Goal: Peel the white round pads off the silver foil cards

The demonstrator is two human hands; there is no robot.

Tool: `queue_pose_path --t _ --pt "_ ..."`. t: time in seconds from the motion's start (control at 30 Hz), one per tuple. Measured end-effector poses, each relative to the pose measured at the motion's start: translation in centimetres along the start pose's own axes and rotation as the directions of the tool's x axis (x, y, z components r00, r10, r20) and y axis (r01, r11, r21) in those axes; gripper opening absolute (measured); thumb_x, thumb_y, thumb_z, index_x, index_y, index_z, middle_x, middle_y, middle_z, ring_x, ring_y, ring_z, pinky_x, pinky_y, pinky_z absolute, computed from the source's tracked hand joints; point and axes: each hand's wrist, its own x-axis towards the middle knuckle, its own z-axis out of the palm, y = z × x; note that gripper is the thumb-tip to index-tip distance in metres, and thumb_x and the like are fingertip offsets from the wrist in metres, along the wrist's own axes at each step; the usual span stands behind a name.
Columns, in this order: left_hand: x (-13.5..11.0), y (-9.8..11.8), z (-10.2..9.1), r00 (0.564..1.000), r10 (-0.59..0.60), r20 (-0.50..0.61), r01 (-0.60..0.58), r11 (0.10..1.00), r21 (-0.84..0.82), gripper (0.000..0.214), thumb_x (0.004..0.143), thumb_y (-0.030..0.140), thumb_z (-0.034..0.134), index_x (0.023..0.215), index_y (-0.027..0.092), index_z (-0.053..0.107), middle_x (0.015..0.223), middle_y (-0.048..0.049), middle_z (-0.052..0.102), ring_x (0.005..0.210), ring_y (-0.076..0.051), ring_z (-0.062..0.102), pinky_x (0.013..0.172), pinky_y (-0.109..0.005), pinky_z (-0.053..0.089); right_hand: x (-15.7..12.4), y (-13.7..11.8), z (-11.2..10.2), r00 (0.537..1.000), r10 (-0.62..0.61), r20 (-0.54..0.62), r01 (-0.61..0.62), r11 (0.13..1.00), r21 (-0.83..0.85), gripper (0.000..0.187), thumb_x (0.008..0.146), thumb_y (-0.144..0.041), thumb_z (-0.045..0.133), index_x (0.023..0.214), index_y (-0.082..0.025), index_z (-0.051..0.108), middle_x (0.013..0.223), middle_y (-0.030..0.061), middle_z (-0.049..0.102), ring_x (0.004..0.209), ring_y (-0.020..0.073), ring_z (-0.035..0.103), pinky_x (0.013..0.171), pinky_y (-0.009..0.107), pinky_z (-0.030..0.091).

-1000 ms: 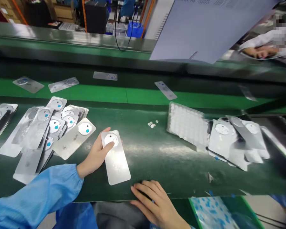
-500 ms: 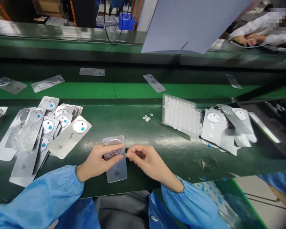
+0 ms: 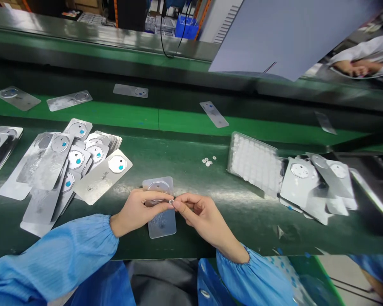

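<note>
Over a translucent rounded panel (image 3: 162, 227), my left hand (image 3: 137, 210) and my right hand (image 3: 206, 216) meet fingertip to fingertip. A tiny whitish round piece (image 3: 171, 202) sits between them. My left thumb and index finger close on its left side, while my right thumb and index finger pinch it from the right. The panel lies flat on the green bench, its octagonal window partly covered by my left fingers. Several small white discs (image 3: 208, 163) lie loose beyond my right hand.
At left lies a pile of silvery panels (image 3: 104, 176) with blue dots. A clear tray (image 3: 255, 161) of white pieces stands at right beside another panel stack (image 3: 300, 182). Single panels (image 3: 213, 114) lie on the green strip behind. Across the bench a person's hands (image 3: 357, 68) show.
My left thumb and index finger have closed from a spread onto the tiny round piece at my right fingertips. The whole view has shifted slightly.
</note>
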Motion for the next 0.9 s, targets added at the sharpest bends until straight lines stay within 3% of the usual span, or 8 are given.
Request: queue_pose_path --t 0.07,0.13,0.23,0.33,0.5,0.8,0.9 --pt "0.0 0.0 -0.1 1.0 0.012 -0.013 -0.012 1.0 0.001 0.028 0.077 0.032 0.087 0.103 0.023 0.084 0.104 -0.0084 0.081 0.095 -0.029 0.073 0.087 -0.039 0.057 0.2 -0.3 0.1 0.997 -0.061 -0.044 0.058 0.996 -0.075 0.045 0.089 -0.06 0.072 0.082 -0.016 0.075 0.068 0.0033 0.069 0.058 0.0133 0.056 0.048 0.023 0.043" --pt "-0.1 0.0 -0.2 0.999 0.018 -0.031 -0.018 1.0 -0.009 0.055 0.073 0.03 0.09 0.125 0.025 0.076 0.118 -0.0083 0.077 0.107 -0.03 0.071 0.1 -0.041 0.053 0.4 -0.6 0.3 0.99 -0.118 -0.083 0.102 0.98 -0.168 0.042 0.091 -0.057 0.069 0.082 -0.017 0.076 0.07 0.0044 0.071 0.06 0.0153 0.06 0.05 0.024 0.047" --pt "-0.2 -0.1 -0.2 0.999 -0.027 -0.026 0.025 0.997 -0.079 0.091 0.074 0.027 0.089 0.156 0.028 0.049 0.114 -0.0063 0.075 0.098 -0.027 0.07 0.095 -0.039 0.054 0.9 -1.0 0.8 0.983 -0.165 -0.087 0.132 0.946 -0.297 0.038 0.095 -0.052 0.065 0.083 -0.017 0.076 0.068 0.0042 0.071 0.059 0.0158 0.061 0.05 0.025 0.046" --pt "-0.4 -0.1 -0.1 0.998 -0.067 -0.008 0.066 0.991 -0.119 0.112 0.075 0.026 0.088 0.167 0.028 0.023 0.096 -0.0019 0.073 0.083 -0.022 0.067 0.085 -0.034 0.054 1.3 -1.2 1.1 0.98 -0.173 -0.098 0.128 0.925 -0.358 0.037 0.096 -0.049 0.063 0.084 -0.017 0.076 0.07 0.0051 0.073 0.058 0.0159 0.062 0.049 0.025 0.045" --pt "-0.4 -0.1 -0.2 0.996 -0.083 0.016 0.084 0.993 -0.088 0.125 0.079 0.026 0.085 0.168 0.028 -0.002 0.085 0.0017 0.067 0.074 -0.019 0.063 0.076 -0.03 0.054 1.5 -1.5 1.1 0.979 -0.159 -0.126 0.105 0.929 -0.354 0.038 0.094 -0.051 0.065 0.083 -0.017 0.075 0.07 0.0057 0.074 0.056 0.0167 0.063 0.048 0.026 0.046" --pt "-0.8 0.1 -0.1 0.996 -0.087 0.015 0.088 0.988 -0.127 0.134 0.079 0.026 0.085 0.165 0.026 -0.018 0.083 0.0016 0.064 0.074 -0.019 0.064 0.076 -0.033 0.057 2.0 -2.4 0.6 0.992 -0.099 -0.08 0.068 0.942 -0.329 0.035 0.09 -0.049 0.071 0.074 -0.018 0.073 0.067 0.0051 0.074 0.056 0.0165 0.064 0.051 0.027 0.046" --pt "-0.9 0.0 -0.2 1.0 -0.027 0.002 0.027 0.987 -0.157 0.132 0.082 0.029 0.084 0.165 0.028 -0.019 0.077 0.0054 0.058 0.066 -0.015 0.058 0.068 -0.029 0.054 2.9 -2.7 0.0 0.996 -0.041 -0.082 0.017 0.961 -0.278 0.042 0.079 -0.054 0.083 0.065 -0.019 0.065 0.062 0.0025 0.068 0.054 0.0142 0.058 0.05 0.026 0.045"
